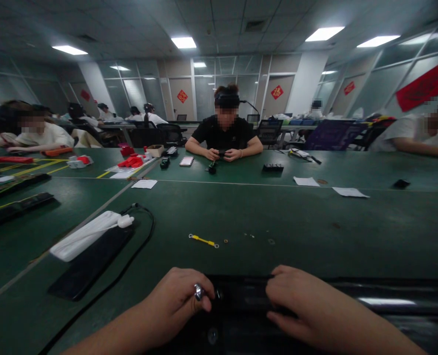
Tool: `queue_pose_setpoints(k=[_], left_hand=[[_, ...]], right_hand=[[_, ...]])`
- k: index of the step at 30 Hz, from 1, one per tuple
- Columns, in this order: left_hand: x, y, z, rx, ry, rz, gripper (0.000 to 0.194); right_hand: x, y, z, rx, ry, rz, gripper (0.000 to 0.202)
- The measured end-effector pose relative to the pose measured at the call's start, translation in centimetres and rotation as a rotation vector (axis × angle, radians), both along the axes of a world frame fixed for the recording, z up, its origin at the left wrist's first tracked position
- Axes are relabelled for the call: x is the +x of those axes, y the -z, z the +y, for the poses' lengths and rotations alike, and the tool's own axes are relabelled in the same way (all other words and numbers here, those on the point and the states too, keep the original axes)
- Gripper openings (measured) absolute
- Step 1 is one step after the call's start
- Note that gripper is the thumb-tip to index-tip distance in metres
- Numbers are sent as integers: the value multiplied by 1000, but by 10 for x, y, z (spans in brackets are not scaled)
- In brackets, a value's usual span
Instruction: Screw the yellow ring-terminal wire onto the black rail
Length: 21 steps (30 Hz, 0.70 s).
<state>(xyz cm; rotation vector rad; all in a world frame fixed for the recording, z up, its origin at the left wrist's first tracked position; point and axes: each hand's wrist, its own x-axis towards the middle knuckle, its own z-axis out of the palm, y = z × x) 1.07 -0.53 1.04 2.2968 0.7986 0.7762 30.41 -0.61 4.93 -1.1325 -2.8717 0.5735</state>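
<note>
A long black glossy part (382, 291) lies across the near edge, partly hidden by both hands and cut off by the picture. My left hand (178, 296) is closed, with a small shiny metal piece (199, 292) between thumb and forefinger; its exact kind is unclear. Just beside those fingertips is a round fitting (219, 294) on the black part, and a round metal fastener (212, 336) shows lower down. Over the same part, my right hand (296, 298) has its fingers curled round the far edge. Beyond the hands lies a yellow cable with ring terminals (203, 241), near a small brass-coloured ring (225, 241).
On the left are a white object with a cord (89, 236), a dark flat pad (93, 264) and a black cable (130, 256). Across the green table (278, 222), a person (224, 123) handles a small dark object. Papers (306, 181) and red parts (132, 161) lie farther off.
</note>
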Motion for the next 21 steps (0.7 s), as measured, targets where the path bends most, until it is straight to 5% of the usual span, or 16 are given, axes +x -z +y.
queue_pose_setpoints(k=[21], left_hand=[[-2,1,-1,-3,-15,22,22]], right_hand=[[-2,-3,-2,-7,-15,49,5]])
